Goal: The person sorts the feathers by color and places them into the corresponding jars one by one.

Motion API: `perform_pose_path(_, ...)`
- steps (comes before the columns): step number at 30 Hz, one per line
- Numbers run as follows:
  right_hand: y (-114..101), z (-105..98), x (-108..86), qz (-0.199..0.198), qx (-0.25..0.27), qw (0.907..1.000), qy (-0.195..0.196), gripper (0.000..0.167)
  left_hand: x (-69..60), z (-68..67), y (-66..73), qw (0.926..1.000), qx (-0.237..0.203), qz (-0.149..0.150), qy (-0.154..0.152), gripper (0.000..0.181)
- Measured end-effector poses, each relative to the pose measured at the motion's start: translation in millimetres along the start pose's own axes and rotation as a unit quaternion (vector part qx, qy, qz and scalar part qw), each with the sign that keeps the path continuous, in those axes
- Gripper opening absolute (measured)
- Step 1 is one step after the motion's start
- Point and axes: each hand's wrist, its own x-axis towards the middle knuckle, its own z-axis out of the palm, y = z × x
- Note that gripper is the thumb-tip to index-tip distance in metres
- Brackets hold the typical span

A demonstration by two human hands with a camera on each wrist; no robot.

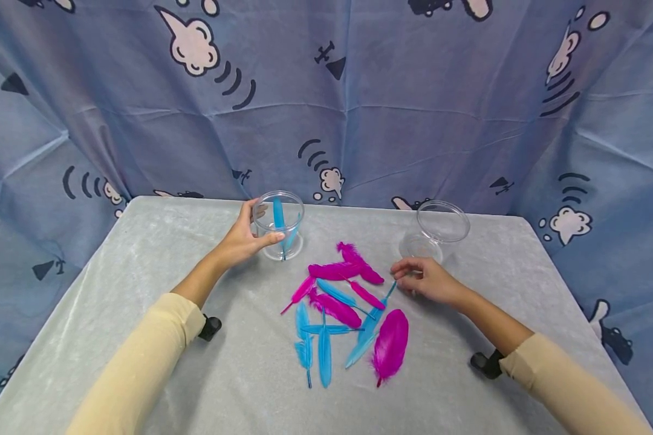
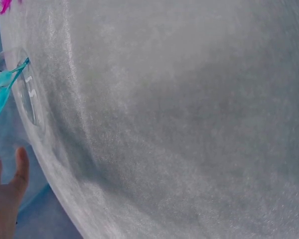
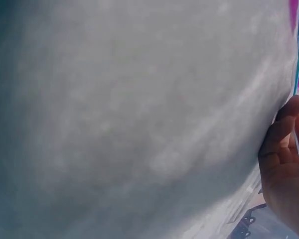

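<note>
My left hand curves round a clear plastic cup at the table's back left, thumb in front and fingers at the far side. Blue feathers stand inside this cup, quills down. My right hand pinches the quill tip of a blue feather, whose vane lies among the others. In the right wrist view, the blue quill meets the fingertips of that hand. Between both hands lies a loose pile of pink feathers and blue feathers.
A second clear cup stands behind my right hand at the back right. Pale cloth covers the table. Behind its back edge hangs a blue patterned curtain. A large pink feather lies at the pile's right side.
</note>
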Motion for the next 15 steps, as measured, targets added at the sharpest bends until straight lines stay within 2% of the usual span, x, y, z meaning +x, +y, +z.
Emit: perform_pose_path(15,3.6,-3.5,-2.4,-0.017,-0.015,0.9995,-0.024,0.033,-0.5,0.6,2.0,1.0000,-0.008,-0.003,-0.001,0.095)
